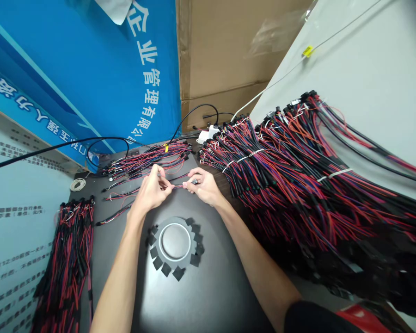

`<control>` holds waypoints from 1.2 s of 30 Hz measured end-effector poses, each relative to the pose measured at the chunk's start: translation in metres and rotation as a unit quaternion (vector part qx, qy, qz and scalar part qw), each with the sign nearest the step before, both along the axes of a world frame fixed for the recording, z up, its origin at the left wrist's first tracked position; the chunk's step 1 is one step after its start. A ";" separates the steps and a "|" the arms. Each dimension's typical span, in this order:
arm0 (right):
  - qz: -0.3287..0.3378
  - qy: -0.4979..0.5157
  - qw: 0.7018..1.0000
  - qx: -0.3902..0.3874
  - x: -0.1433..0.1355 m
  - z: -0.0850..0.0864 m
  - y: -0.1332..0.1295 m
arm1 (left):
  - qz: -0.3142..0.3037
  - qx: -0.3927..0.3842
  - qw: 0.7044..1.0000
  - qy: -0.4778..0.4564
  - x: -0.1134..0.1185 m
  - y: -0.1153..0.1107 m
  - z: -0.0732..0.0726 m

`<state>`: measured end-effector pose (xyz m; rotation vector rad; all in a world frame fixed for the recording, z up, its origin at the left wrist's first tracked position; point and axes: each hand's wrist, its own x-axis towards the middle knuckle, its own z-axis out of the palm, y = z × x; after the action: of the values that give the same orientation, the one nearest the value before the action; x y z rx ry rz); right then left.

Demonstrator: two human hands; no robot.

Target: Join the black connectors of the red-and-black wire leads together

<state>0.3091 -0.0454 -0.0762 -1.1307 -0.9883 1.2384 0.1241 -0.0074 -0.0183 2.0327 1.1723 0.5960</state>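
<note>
Above dark tabletop (201, 296): left fingers (168, 188), right fingers (190, 186) pinching thin reddish wires (179, 186), gap between nearly straight.

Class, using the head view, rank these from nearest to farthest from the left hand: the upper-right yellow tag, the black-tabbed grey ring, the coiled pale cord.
From the left hand:
1. Black-tabbed grey ring: below, slightly right.
2. Coiled pale cord: off to the left.
3. Yellow tag: far up and right.

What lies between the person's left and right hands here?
In the head view, a short stretch of thin reddish wire spans from the left hand to the right hand; another thin wire shows just beyond it.
</note>
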 end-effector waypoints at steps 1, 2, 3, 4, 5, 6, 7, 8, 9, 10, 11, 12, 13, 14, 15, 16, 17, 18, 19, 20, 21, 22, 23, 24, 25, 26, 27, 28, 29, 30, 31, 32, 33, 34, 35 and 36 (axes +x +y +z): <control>-0.001 0.001 1.000 -0.002 0.000 0.000 0.000 | 0.002 0.001 1.000 0.002 -0.003 0.001 0.000; -0.001 0.000 1.000 -0.004 0.000 0.000 0.000 | 0.003 0.002 1.000 0.006 -0.005 0.001 0.000; -0.001 0.000 1.000 -0.006 0.000 0.000 0.000 | 0.006 0.003 1.000 0.010 -0.008 0.002 -0.001; 0.000 0.000 1.000 -0.008 0.000 0.000 0.000 | 0.009 0.002 1.000 0.015 -0.012 0.001 -0.001; 0.001 0.001 1.000 -0.010 0.001 0.000 0.000 | 0.013 0.003 1.000 0.022 -0.015 0.001 -0.001; 0.002 0.002 1.000 -0.012 0.001 0.000 0.000 | 0.017 0.006 0.999 0.031 -0.018 0.000 -0.001; 0.003 0.004 1.000 -0.014 0.001 0.000 0.000 | 0.022 0.012 0.999 0.041 -0.022 -0.001 -0.001; 0.004 0.005 1.000 -0.015 0.001 0.000 0.000 | 0.028 0.019 0.998 0.051 -0.025 -0.003 -0.001; 0.003 0.005 1.000 -0.016 0.001 -0.001 -0.001 | 0.035 0.025 0.997 0.060 -0.028 -0.004 0.000; 0.003 0.004 1.000 -0.017 0.001 -0.001 -0.001 | 0.041 0.031 0.996 0.068 -0.031 -0.005 0.000; 0.002 0.003 1.000 -0.018 0.001 -0.002 -0.001 | 0.047 0.035 0.996 0.074 -0.034 -0.007 0.000; 0.001 0.001 1.000 -0.019 0.001 -0.003 -0.001 | 0.051 0.037 0.995 0.079 -0.038 -0.008 0.001; -0.001 0.000 1.000 -0.021 0.001 -0.004 -0.001 | 0.055 0.038 0.994 0.083 -0.041 -0.008 0.001; -0.004 -0.001 1.000 -0.022 0.002 -0.005 -0.001 | 0.057 0.040 0.994 0.086 -0.044 -0.009 0.001; -0.007 -0.001 1.000 -0.022 0.002 -0.006 -0.001 | 0.060 0.041 0.993 0.090 -0.048 -0.009 0.001; -0.010 -0.001 1.000 -0.022 0.002 -0.006 -0.001 | 0.063 0.043 0.993 0.094 -0.052 -0.010 0.001; -0.012 -0.001 1.000 -0.022 0.002 -0.007 -0.001 | 0.068 0.044 0.992 0.099 -0.057 -0.010 0.000; -0.015 -0.001 1.000 -0.021 0.003 -0.007 -0.001 | 0.074 0.045 0.991 0.104 -0.062 -0.010 0.000; -0.017 -0.003 1.000 -0.021 0.003 -0.007 -0.001 | 0.083 0.046 0.990 0.108 -0.068 -0.011 0.000; -0.018 -0.005 1.000 -0.022 0.003 -0.007 -0.001 | 0.092 0.046 0.988 0.114 -0.074 -0.011 0.000; -0.019 -0.007 1.000 -0.022 0.004 -0.006 -0.001 | 0.102 0.045 0.987 0.119 -0.079 -0.012 0.000; -0.020 -0.008 1.000 -0.022 0.004 -0.006 -0.002 | 0.112 0.045 0.985 0.123 -0.084 -0.013 0.000; -0.021 -0.008 0.999 -0.022 0.004 -0.006 -0.002 | 0.120 0.045 0.984 0.126 -0.089 -0.014 0.000; -0.021 -0.007 1.000 -0.022 0.004 -0.006 -0.002 | 0.126 0.047 0.982 0.129 -0.092 -0.015 0.000; -0.021 -0.006 1.000 -0.022 0.004 -0.006 -0.002 | 0.130 0.049 0.981 0.132 -0.095 -0.016 0.000; -0.018 -0.004 1.000 -0.024 0.004 -0.005 -0.002 | 0.132 0.053 0.980 0.135 -0.097 -0.018 0.000; -0.014 -0.003 1.000 -0.025 0.004 -0.005 -0.002 | 0.133 0.059 0.979 0.143 -0.098 -0.019 0.001; -0.008 -0.003 1.000 -0.028 0.004 -0.005 -0.003 | 0.134 0.066 0.976 0.156 -0.099 -0.021 0.001; 0.000 -0.005 1.000 -0.029 0.005 -0.004 -0.003 | 0.134 0.074 0.973 0.174 -0.098 -0.023 0.002; 0.008 -0.008 0.999 -0.030 0.005 -0.003 -0.003 | 0.131 0.083 0.969 0.194 -0.096 -0.025 0.004; 0.016 -0.012 0.999 -0.030 0.006 -0.002 -0.003 | 0.124 0.094 0.964 0.215 -0.093 -0.027 0.006; 0.025 -0.016 0.999 -0.030 0.006 0.000 -0.004 | 0.113 0.107 0.961 0.230 -0.089 -0.029 0.009; 0.032 -0.019 0.999 -0.030 0.007 0.001 -0.004 | 0.095 0.119 0.960 0.235 -0.084 -0.031 0.012; 0.039 -0.021 0.999 -0.029 0.007 0.002 -0.004 | 0.077 0.132 0.962 0.228 -0.078 -0.032 0.015; 0.043 -0.021 0.998 -0.029 0.008 0.004 -0.004 | 0.056 0.142 0.967 0.206 -0.071 -0.034 0.018; 0.047 -0.021 0.998 -0.029 0.008 0.005 -0.005 | 0.030 0.141 0.975 0.171 -0.062 -0.035 0.020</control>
<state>0.3169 -0.0501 -0.0716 -1.1704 -1.0534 1.3297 0.0616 -0.0420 0.0018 2.4193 1.4181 0.4723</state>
